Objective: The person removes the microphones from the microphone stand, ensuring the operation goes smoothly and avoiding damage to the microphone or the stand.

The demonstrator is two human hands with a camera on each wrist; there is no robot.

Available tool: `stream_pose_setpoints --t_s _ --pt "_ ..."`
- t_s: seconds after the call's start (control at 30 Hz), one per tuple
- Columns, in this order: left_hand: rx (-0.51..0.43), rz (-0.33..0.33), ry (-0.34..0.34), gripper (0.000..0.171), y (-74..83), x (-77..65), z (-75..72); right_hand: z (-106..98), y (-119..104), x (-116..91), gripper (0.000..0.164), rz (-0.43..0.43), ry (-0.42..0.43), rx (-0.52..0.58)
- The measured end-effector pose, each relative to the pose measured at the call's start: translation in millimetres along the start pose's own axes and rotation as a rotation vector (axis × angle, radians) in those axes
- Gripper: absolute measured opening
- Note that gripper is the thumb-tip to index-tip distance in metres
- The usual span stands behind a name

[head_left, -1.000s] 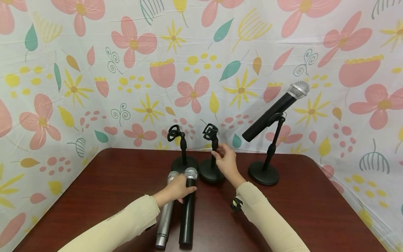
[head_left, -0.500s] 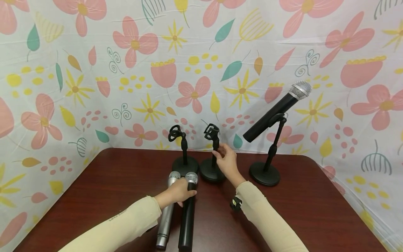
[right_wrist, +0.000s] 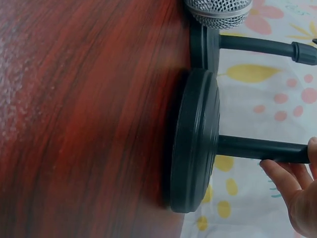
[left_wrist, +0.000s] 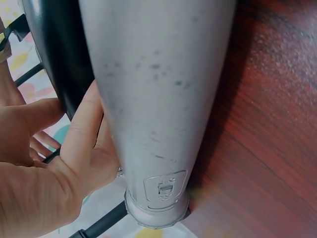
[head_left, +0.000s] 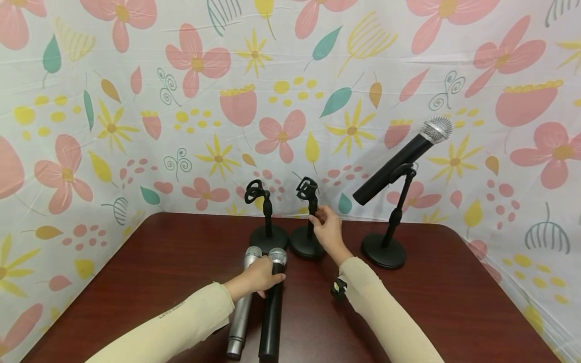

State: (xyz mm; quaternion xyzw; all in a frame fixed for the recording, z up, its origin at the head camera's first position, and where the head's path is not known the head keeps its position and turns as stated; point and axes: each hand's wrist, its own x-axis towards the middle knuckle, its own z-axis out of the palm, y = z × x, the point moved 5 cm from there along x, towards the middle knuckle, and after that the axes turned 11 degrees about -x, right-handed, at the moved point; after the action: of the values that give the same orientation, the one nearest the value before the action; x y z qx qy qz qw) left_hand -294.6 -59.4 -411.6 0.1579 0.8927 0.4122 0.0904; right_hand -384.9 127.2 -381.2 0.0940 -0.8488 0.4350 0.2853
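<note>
Looks to us like a makeshift recording/demo setup, not a lived-in room. We see a dark red wood-grain table [head_left: 150, 262] boxed in on 3 sides by a floral printed cloth [head_left: 290, 75] hung as backdrop. On it only audio gear: mics lying flat, small desk mic stands [head_left: 383, 249], 1 w/ a mic clipped in.
</note>
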Motion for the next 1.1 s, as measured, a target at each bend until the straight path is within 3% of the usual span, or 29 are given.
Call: stream_pose_setpoints --t_s 0.23,0.63,1.1 --pt "0.038 0.012 0.002 0.052 1.9 -0.9 -0.7 2.8 5.1 1.8 0.019 0.010 0.003 0.020" --pt "0.056 0.002 -0.004 0.050 2.3 -1.7 -1.6 7.2 6.4 4.2 0.021 0.024 0.016 0.011" --pt "0.043 -0.022 -0.008 0.064 5.5 -2.1 0.4 7.3 7.9 2.2 0.024 0.052 0.006 0.004"
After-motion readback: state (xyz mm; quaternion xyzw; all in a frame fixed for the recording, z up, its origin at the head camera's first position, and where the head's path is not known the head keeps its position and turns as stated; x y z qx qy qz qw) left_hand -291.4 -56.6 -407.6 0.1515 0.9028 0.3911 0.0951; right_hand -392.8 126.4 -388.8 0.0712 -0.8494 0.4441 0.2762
